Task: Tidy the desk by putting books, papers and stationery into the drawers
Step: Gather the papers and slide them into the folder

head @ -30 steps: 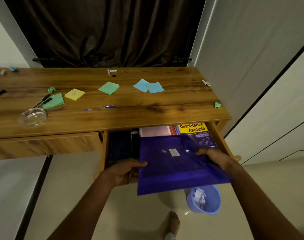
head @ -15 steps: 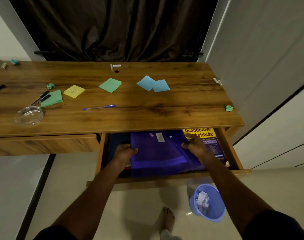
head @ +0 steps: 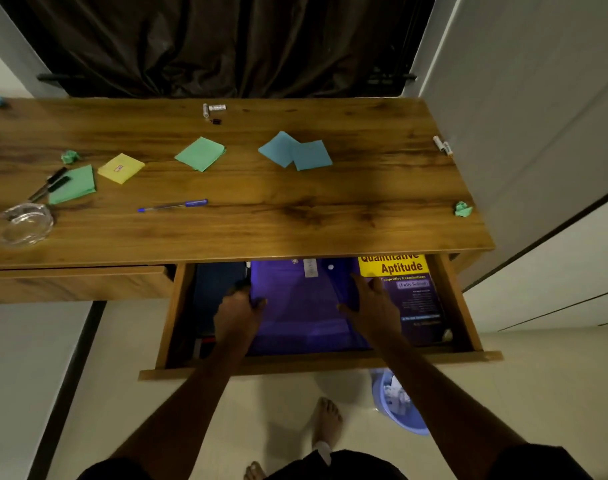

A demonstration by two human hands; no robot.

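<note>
Folder: you had the purple folder [head: 302, 306] out over the drawer's front edge a second ago; now it lies flat inside the open drawer [head: 316, 363], its far end tucked under the desk top [head: 261, 223]
Left hand: your left hand [head: 238, 311] is on the folder's left edge, fingers curled round it in a light pinch, thumb on top
Right hand: your right hand [head: 370, 306] lies spread and flat on the folder's right side, fingers splayed, pressing rather than gripping; it has nothing closed in it
Neighbours: the folder overlaps the Quantitative Aptitude book [head: 404, 292] on its right, a dark book [head: 216, 289] sits just beside on the left
What it means: the folder looks stowed, so I judge this item done once you let go
Still out: blue pen [head: 172, 205], green note [head: 200, 154], two blue notes [head: 295, 150], yellow note [head: 120, 168], more stationery at the desk's left end
Next: I'd expect both hands to come out and go for the loose papers and pen; the drawer stays open for them
</note>
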